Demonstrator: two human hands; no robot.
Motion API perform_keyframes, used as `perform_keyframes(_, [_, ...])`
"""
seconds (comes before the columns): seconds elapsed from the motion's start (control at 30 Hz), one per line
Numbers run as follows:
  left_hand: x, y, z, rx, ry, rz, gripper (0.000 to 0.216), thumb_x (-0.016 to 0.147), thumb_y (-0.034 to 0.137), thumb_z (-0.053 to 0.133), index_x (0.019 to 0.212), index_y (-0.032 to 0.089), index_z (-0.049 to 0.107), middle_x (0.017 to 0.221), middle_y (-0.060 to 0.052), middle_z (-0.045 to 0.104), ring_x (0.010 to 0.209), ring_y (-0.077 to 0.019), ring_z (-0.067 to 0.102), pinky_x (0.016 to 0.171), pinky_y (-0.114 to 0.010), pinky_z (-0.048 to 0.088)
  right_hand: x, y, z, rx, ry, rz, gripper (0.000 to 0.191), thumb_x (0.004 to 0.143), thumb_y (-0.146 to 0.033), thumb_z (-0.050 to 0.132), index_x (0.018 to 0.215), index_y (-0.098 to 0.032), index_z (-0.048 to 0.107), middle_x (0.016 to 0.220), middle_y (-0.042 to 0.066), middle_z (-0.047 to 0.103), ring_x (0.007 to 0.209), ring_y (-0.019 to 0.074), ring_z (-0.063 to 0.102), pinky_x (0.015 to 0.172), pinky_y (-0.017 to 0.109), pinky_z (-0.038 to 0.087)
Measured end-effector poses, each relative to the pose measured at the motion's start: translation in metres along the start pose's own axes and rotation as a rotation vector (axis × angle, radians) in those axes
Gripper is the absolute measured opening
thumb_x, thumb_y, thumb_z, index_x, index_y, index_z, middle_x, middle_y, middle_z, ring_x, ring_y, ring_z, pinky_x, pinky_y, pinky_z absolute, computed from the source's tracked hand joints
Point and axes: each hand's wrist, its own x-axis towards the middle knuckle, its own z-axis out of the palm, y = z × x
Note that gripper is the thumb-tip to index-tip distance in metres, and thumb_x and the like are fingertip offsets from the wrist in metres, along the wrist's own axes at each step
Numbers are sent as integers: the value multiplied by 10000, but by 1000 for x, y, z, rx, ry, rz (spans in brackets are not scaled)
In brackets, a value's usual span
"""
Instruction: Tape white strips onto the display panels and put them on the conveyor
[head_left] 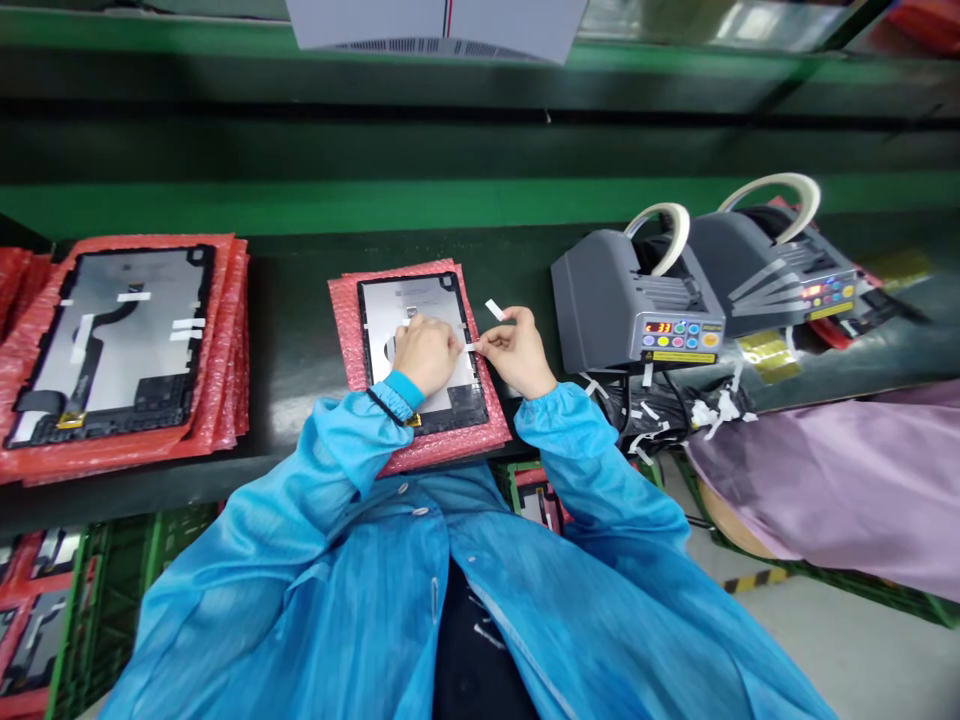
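Note:
A tablet back panel (420, 300) lies on a red bubble-wrap sheet (346, 320) in front of me. My left hand (426, 352) rests on the panel, its fingers closed on one end of a small white tape strip (472, 346). My right hand (517, 350) hovers at the panel's right edge and pinches the other end of that strip. A second white tape piece (495, 309) sticks up from my right fingers. Both arms wear blue sleeves.
Another tablet panel (120, 340) lies on a stack of red bubble wrap at the left. Two grey tape dispensers (637, 300) (772, 265) stand at the right, with cut strips below. A person's purple sleeve (832, 480) reaches in from the right. Green crates sit under the bench.

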Motion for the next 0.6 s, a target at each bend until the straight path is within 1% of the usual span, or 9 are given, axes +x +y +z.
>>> perform_keyframes(0.17, [0,-2,4,43,8,16,232,908,291,506,827,150,671,1003,-123,672,1103,-325,517,878,-465,411,3,3,1,-74,-7,19,428,663,-138,624,918,-244,296,608,-98,594,574,145,624,637,299,487])
perform_keyframes(0.37, [-2,-1,3,65,5,34,227,902,276,501,817,152,671,995,-124,673,1105,-329,515,873,-462,403,5,3,0,-118,-32,54,438,642,-123,643,923,-241,327,623,-83,589,610,159,627,660,309,488])
perform_keyframes(0.5, [-3,0,5,69,11,44,210,887,248,499,796,152,662,982,-130,666,1089,-331,519,873,-474,402,7,3,-1,-126,-66,117,447,632,-139,653,899,-247,311,616,-89,565,603,153,596,630,287,447])
perform_keyframes(0.6, [-1,-1,6,48,37,40,155,847,259,560,776,152,646,948,-135,656,1085,-342,514,885,-484,396,12,5,-5,-174,-93,138,500,590,-203,743,867,-245,329,575,-103,491,564,134,521,571,253,373])
